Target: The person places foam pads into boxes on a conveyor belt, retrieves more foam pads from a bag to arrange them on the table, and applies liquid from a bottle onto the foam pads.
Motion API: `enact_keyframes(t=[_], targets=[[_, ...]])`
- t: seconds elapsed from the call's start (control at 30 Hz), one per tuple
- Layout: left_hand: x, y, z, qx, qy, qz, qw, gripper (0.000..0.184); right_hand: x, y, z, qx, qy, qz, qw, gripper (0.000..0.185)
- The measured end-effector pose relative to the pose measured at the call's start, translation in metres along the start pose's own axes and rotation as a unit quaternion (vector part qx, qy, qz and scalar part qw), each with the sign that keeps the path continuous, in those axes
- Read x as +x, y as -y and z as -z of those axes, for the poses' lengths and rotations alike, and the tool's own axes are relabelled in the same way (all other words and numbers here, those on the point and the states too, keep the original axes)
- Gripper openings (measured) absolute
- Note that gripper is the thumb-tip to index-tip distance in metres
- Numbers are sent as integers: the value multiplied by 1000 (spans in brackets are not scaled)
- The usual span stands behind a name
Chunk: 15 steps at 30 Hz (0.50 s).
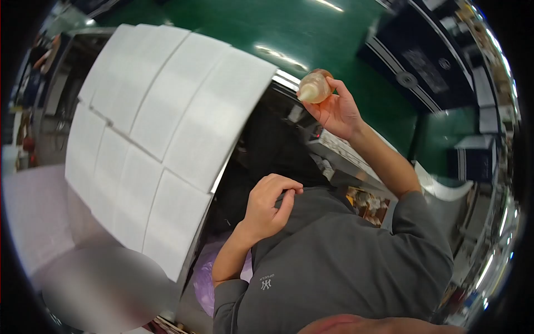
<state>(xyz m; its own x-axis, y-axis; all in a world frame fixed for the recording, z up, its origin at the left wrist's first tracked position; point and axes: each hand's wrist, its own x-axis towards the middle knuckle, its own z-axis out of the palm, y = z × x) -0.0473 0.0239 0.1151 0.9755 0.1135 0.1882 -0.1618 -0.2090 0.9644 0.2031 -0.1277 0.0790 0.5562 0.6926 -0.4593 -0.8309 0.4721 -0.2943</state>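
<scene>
My right hand is raised beyond the table's right edge, its fingers wrapped round a squeeze bottle. The bottle is translucent, with a pale cone nozzle that points towards the lower left. My left hand is in front of my body, fingers curled and thumb against the index finger in a pinch; whatever may be between them is hidden. To the left of that hand, white rectangular sheets lie in overlapping rows on a table. Neither hand touches them.
Dark blue boxes with white stripes stand on the green floor at the right. A purple plastic bag is below the table's near edge. An open box of small items sits by my right side. A grey blur covers the lower left.
</scene>
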Motion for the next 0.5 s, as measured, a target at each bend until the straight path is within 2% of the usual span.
enact_keyframes(t=[0.03, 0.17, 0.33, 0.5], targets=[[-2, -1, 1, 15, -18, 5, 1000, 16, 10, -10, -10, -2, 14, -19, 1000, 49], [-7, -1, -9, -7, -57, 16, 998, 15, 22, -49, -52, -10, 102, 64, 993, 51], [-11, 1, -22, 38, -62, -31, 997, 17, 23, -61, -72, -68, 137, 86, 984, 50], [-15, -1, -26, 66, -75, -23, 995, 16, 28, -57, -88, -82, 173, 89, 977, 51]])
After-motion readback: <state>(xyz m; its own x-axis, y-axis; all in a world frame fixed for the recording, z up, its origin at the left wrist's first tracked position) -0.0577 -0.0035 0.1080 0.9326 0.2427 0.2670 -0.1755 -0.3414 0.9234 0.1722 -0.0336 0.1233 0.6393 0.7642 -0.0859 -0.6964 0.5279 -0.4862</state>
